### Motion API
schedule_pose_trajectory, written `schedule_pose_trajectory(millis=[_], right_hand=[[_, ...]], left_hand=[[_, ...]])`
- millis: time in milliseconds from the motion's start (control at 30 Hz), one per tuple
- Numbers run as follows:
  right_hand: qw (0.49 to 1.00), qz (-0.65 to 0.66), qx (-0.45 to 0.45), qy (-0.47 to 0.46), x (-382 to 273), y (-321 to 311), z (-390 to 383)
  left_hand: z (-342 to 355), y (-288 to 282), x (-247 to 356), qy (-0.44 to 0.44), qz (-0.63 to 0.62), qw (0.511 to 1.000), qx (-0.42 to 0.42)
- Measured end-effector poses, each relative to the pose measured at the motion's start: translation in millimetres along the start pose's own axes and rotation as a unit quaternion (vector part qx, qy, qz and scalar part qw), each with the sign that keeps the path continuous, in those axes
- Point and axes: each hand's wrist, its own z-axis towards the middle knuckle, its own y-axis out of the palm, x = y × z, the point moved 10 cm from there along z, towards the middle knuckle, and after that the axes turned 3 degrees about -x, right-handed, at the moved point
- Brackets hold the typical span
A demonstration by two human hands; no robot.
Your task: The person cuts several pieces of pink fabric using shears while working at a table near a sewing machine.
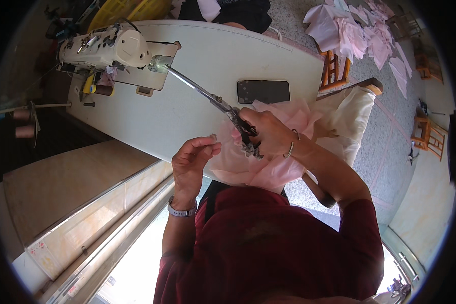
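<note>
My right hand point(271, 130) is closed round the wrapped dark handles of long scissors point(200, 90). Their blades point up and left over the white table, the tips near the sewing machine. My left hand point(191, 157) is raised to the left of the handles, thumb and fingertips pinched together. A tiny pale bit shows at those fingertips, too small to name. Sheer pink fabric point(281, 172) lies bunched under my right hand and over the table's near edge. Beyond that hand, a dark phone point(263, 91) lies flat on the tabletop.
A white sewing machine point(119, 48) stands at the table's point(197, 50) far left, thread spools point(23, 121) lower left. Cream cloth point(347, 114) covers a surface at the right. Pink pieces point(349, 33) are heaped at the far right near wooden stools point(428, 134). A yellow basket point(137, 11) stands behind the machine.
</note>
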Motion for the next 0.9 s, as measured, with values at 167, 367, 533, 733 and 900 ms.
schedule_pose_trajectory(millis=[167,367,533,733,900], right_hand=[[0.999,0.054,-0.002,0.008,-5.3,-2.9,-0.1],[0.999,0.033,0.013,-0.005,-5.0,-3.8,-3.0],[0.995,-0.061,0.043,-0.059,-4.8,-2.5,-4.3],[0.995,-0.086,0.031,-0.035,-3.7,1.9,-5.2],[0.996,-0.077,0.024,-0.033,0.8,7.1,-5.7]], left_hand=[[1.0,16.2,-12.5,-0.017,0.008,1.0,-0.015],[-1.9,37.7,-26.0,-0.035,0.066,0.996,-0.05],[2.6,39.0,-32.7,-0.026,0.068,0.996,-0.057],[6.1,40.4,-33.1,-0.019,0.09,0.994,-0.053],[6.3,42.1,-38.7,-0.036,0.052,0.996,-0.062]])
